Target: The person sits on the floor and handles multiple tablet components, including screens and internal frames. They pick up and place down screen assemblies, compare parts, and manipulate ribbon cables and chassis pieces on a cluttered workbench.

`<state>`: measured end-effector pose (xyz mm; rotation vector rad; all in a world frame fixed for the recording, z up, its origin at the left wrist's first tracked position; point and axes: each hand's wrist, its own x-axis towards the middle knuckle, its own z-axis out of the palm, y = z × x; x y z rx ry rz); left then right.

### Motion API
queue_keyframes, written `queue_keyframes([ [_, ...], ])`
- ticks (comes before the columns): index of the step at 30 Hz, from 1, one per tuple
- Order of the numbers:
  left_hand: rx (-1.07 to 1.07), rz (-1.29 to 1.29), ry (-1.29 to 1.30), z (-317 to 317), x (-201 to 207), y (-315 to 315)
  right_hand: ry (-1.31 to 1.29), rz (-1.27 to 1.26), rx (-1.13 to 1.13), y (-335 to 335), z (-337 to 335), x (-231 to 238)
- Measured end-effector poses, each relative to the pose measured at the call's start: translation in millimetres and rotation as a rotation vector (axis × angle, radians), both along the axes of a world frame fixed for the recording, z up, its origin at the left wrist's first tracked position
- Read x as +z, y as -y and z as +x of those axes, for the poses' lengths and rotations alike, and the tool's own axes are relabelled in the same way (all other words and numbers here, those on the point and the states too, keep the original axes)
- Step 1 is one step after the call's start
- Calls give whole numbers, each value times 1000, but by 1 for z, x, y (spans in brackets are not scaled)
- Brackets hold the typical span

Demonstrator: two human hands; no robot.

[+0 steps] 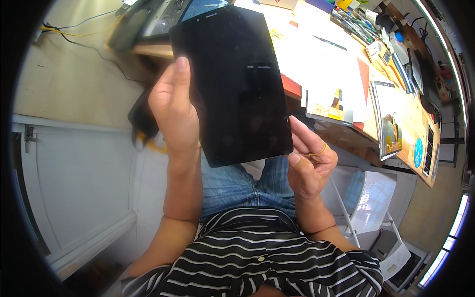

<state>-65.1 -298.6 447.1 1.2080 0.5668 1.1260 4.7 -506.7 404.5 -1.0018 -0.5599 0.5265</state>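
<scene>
A black tablet [237, 94] with a dark screen is held up over my lap, tilted slightly to the left. My left hand [173, 104] grips its left edge, the thumb lying along the front and the other fingers hidden behind. At the lower right corner, my right hand [311, 161] pinches the tablet between thumb and fingers. A thin yellowish ring or band circles one finger of that hand. The tablet hides part of the bench edge behind it.
A brightly lit wooden workbench [363, 131] runs along the far and right side. On it lie a tablet part with yellow tape [329, 109], another opened device [388, 119] and several tools [354, 27]. A white chair [373, 198] stands at right, a white cabinet [81, 183] at left.
</scene>
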Motion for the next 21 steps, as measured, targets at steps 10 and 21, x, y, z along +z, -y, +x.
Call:
queue_keyframes([
  [10, 35, 33, -30, -3, 8, 2, -38, 42, 22, -3, 1, -3],
  [21, 60, 131, -90, 0, 5, 4, -150, 55, 3, -12, 3, -5],
])
